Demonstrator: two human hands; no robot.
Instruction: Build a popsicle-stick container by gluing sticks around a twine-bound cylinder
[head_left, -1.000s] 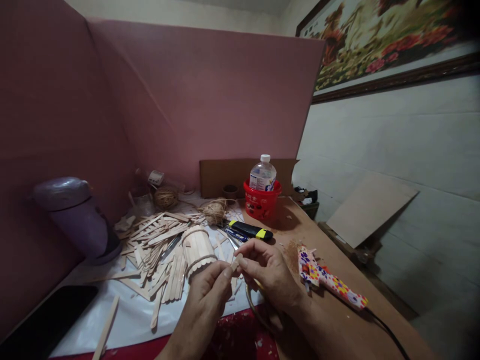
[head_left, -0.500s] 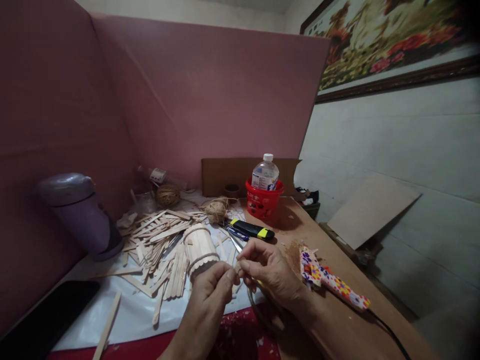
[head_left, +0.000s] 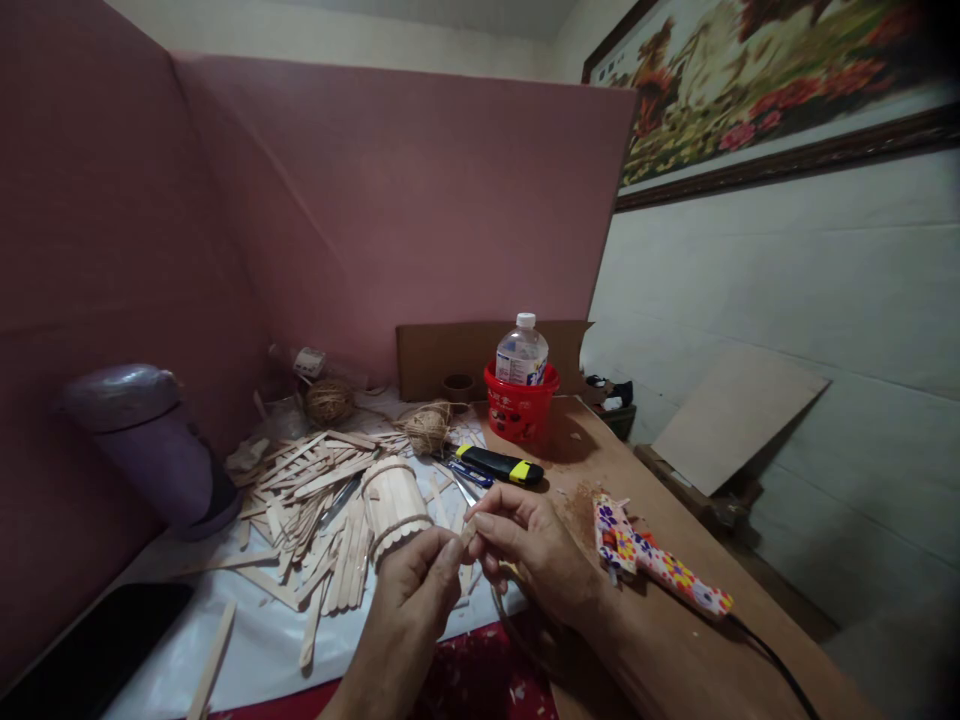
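My left hand (head_left: 421,580) and my right hand (head_left: 529,545) meet at the fingertips near the table's front edge. Both are closed in a pinch on a small pale tan piece (head_left: 469,532), mostly covered by the fingers, so its kind is unclear. Just beyond my left hand lies a small barrel of wooden craft sticks (head_left: 395,500), tilted on its side, with twine bands round both ends. Close by are loose craft sticks (head_left: 349,560). Past my right fingers are a black and yellow utility knife (head_left: 499,465) and a metal blade (head_left: 465,487), perhaps scissors.
A flower-patterned glue gun (head_left: 660,560) with a cord lies at the right. Twine balls (head_left: 426,430), a red bucket (head_left: 517,410) holding a plastic bottle (head_left: 523,350), and a cardboard strip (head_left: 424,350) stand behind. At left are a purple flask (head_left: 154,450) and a black flat object (head_left: 97,640).
The view has shifted slightly, so the whole scene sits a little farther left and lower. My hands stay together; the small pale piece between the fingertips shows more clearly.
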